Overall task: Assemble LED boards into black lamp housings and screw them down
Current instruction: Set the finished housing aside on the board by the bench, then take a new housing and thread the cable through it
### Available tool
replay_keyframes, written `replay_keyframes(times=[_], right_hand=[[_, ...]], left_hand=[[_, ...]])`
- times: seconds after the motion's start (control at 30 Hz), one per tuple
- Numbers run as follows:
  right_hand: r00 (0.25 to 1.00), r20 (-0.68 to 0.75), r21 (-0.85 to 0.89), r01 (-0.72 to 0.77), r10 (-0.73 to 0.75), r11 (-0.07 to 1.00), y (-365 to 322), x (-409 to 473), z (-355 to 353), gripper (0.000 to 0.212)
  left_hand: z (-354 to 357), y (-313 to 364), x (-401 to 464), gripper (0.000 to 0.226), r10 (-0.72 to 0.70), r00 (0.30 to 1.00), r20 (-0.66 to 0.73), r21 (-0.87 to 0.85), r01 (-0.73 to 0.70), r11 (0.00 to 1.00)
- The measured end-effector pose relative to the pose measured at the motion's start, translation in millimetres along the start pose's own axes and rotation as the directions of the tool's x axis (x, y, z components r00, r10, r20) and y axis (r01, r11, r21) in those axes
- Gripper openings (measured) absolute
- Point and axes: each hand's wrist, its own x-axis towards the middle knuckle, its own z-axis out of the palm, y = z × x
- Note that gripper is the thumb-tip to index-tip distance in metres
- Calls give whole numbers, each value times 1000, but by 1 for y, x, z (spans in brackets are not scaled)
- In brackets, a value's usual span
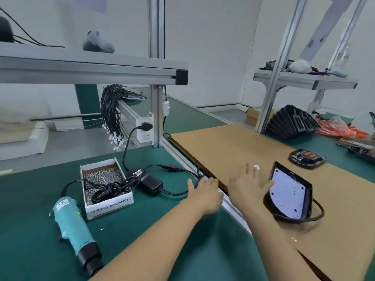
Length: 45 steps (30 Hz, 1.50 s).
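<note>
A black lamp housing [304, 201] lies slightly tilted on the brown cardboard sheet [223, 145], with a white LED board [288, 197] inside it and a black cable [318, 213] looping around its near side. My right hand [249, 185] hovers palm down at the housing's left edge, fingers spread, the thumb over the board's corner. My left hand [205, 193] is just to its left, over the aluminium rail [233, 207], fingers loose and holding nothing. A teal electric screwdriver [71, 224] lies on the green mat at the lower left. Beside it stands a white box of screws [105, 185].
A black power adapter [150, 182] and its cords sprawl between the screw box and my left hand. A stack of black housings [292, 123] stands at the far right. Another black part with orange pieces [307, 158] lies on the cardboard. A wire bundle [111, 114] hangs by the socket [145, 130].
</note>
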Motion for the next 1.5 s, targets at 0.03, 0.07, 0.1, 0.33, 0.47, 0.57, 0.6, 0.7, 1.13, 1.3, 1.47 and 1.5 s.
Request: replay_keyframes(times=[0.03, 0.07, 0.1, 0.33, 0.47, 0.57, 0.6, 0.7, 1.13, 1.3, 1.47, 1.5], right_hand=[[998, 15, 3, 60, -60, 998, -17, -5, 2, 54], [994, 27, 19, 101, -101, 995, -32, -11, 4, 54], [990, 40, 43, 130, -132, 991, -48, -17, 7, 53], [899, 150, 183, 383, -411, 905, -138, -73, 32, 55], [784, 125, 227, 574, -608, 787, -187, -118, 46, 55], [689, 128, 235, 678, -713, 697, -225, -151, 54, 56], [657, 124, 235, 709, -744, 665, -235, -161, 57, 57], [572, 129, 207, 783, -810, 586, -256, -187, 67, 56], [296, -65, 69, 954, -953, 292, -241, -218, 74, 24], [274, -65, 151, 953, -959, 262, -237, -229, 79, 26], [318, -104, 152, 941, -942, 301, -240, -231, 77, 28], [327, -101, 153, 938, -939, 311, -241, -231, 76, 28]], left_hand=[[-4, -11, -7, 40, -35, 999, -8, 9, 35, 999], [-8, -22, -15, 45, -64, 998, -13, 21, 64, 998], [-13, -33, -25, 51, -91, 996, -16, 35, 91, 995], [-42, -120, -118, 55, -258, 946, -198, 90, 279, 956], [-63, -180, -194, 54, -397, 872, -286, 40, 425, 904], [-77, -220, -249, 54, -519, 774, -363, -49, 540, 840], [-82, -233, -265, 53, -558, 732, -391, -84, 575, 814], [-95, -276, -307, 49, -658, 601, -455, -134, 684, 717], [-121, -415, -385, 50, -644, 408, -648, 225, 910, 350], [-124, -426, -375, 52, -614, 502, -609, 468, 852, 233], [-125, -426, -370, 35, -633, 581, -513, 661, 737, 141], [-126, -425, -371, 33, -616, 600, -510, 679, 721, 139]])
